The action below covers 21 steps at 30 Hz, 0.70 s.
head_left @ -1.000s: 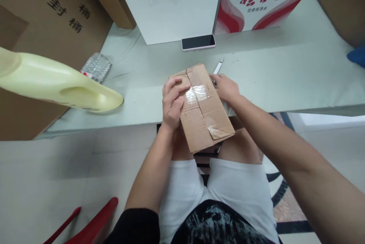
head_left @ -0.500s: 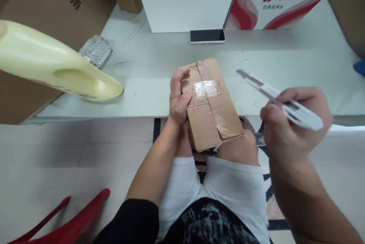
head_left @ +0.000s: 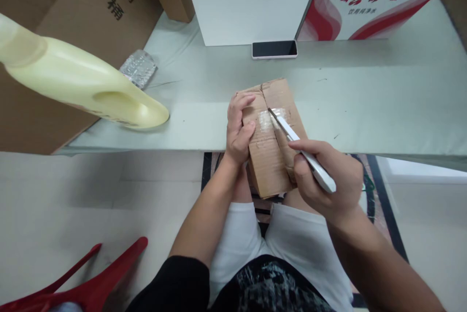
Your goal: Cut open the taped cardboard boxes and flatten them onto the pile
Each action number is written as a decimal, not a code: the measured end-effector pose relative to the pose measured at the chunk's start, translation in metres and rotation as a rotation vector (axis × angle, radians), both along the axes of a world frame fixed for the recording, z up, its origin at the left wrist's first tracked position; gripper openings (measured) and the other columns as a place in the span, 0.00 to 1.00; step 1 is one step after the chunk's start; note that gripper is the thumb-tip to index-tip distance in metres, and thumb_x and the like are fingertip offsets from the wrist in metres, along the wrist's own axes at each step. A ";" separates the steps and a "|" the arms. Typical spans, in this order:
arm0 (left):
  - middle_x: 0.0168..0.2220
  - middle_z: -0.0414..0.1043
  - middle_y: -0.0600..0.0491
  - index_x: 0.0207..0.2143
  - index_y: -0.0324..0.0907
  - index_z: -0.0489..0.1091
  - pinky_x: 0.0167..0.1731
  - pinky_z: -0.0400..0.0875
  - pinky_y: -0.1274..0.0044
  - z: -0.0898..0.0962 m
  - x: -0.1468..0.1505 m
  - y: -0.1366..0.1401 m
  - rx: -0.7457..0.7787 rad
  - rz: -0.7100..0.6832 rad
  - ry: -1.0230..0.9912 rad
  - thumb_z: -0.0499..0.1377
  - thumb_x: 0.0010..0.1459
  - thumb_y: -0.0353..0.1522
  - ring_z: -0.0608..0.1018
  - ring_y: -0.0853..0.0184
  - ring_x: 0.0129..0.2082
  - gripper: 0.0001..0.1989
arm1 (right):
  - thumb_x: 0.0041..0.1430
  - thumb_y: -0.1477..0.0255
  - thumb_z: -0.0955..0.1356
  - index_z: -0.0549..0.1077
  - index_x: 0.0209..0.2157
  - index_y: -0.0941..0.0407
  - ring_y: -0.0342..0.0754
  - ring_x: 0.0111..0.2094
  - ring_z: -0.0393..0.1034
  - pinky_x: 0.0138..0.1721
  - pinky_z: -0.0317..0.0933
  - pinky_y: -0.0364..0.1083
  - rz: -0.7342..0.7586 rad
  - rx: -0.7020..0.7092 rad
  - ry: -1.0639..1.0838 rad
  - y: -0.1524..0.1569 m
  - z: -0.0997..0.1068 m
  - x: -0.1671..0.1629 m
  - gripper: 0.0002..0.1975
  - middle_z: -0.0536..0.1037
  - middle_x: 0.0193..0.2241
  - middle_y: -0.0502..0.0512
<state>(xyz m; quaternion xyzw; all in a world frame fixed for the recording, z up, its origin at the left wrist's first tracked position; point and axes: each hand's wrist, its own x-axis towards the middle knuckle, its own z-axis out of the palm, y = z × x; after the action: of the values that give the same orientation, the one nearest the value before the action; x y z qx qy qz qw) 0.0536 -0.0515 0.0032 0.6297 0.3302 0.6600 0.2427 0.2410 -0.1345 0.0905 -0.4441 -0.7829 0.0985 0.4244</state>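
Observation:
A small brown cardboard box (head_left: 268, 156) is tilted between my lap and the table edge, a strip of clear tape (head_left: 265, 121) across its top seam. My left hand (head_left: 240, 129) grips its left side, fingers over the far left corner and thumb on top. In my right hand (head_left: 328, 171) is a white utility knife (head_left: 306, 154), its blade out. The blade tip is at the tape by the seam; whether it has cut in I cannot tell. My right hand hides the box's near right corner.
A phone (head_left: 275, 49) lies against a white box (head_left: 251, 0) at the back. A pale yellow bottle (head_left: 91, 88) juts in from the left, near a bubble-wrapped packet (head_left: 139, 68) and a big carton (head_left: 69, 34). Red stool legs (head_left: 109, 273) stand lower left.
My right hand has swung left and brought the knife from beside the box onto its taped seam. My left hand keeps its hold. The whole view has shifted slightly.

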 end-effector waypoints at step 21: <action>0.61 0.66 0.50 0.57 0.54 0.68 0.70 0.54 0.56 -0.002 0.003 -0.002 -0.052 0.053 0.009 0.53 0.64 0.51 0.65 0.50 0.66 0.24 | 0.62 0.76 0.65 0.75 0.38 0.53 0.39 0.16 0.65 0.17 0.58 0.41 -0.050 -0.030 0.064 0.001 0.009 -0.012 0.07 0.77 0.23 0.45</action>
<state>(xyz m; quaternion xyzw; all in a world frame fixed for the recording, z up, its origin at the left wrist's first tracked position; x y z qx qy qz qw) 0.0565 -0.0532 0.0007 0.6172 0.3651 0.6544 0.2397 0.2294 -0.1337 0.0993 -0.4663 -0.7561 0.1137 0.4449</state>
